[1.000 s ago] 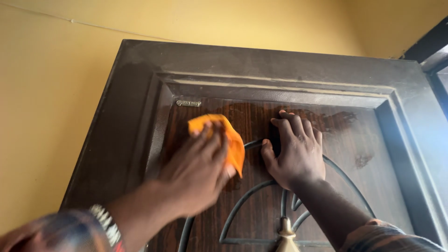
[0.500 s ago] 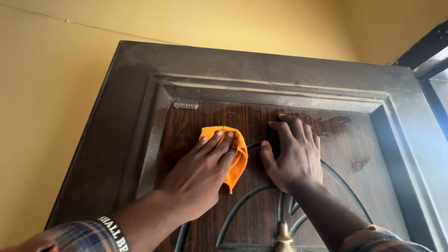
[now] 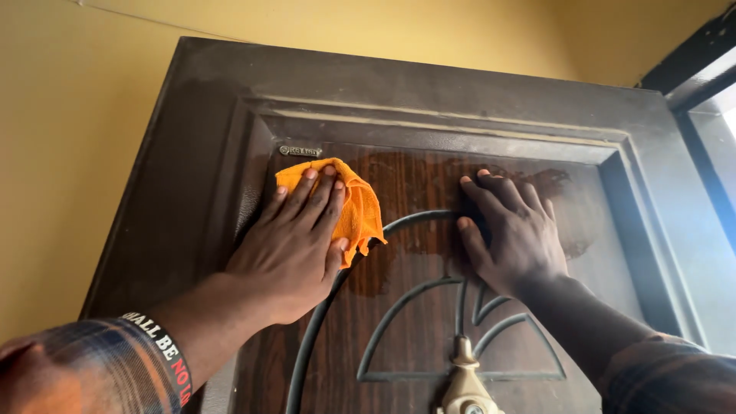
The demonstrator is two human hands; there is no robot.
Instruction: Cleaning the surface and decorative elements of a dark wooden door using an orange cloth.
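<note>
Our left hand (image 3: 295, 238) lies flat with fingers spread on the orange cloth (image 3: 349, 205), pressing it against the dark wooden door (image 3: 429, 307); compared with a second ago the cloth has travelled up and to the left, from near the middle of the inset panel to its upper left corner, where it now sits just below the small metal plate (image 3: 300, 151) and beside the moulded frame (image 3: 253, 176). Our right hand (image 3: 515, 234) grasps nothing; it is open, palm against the panel, with the thumb near the top of the curved metal arch (image 3: 414, 218), and it has stayed braced in much the same spot on the door while the left one moved.

A darker, damp-looking patch (image 3: 429, 184) spreads across the upper panel between our two hands and past the right one toward the right; we judge that this part has already been wiped and that the stroke has now reached the corner; the frame mouldings above still look dusty and pale. The brass fitting (image 3: 462, 383) at the bottom edge of the view is untouched, well below both hands. The yellow wall (image 3: 84, 115) surrounds the door on the left and above.
</note>
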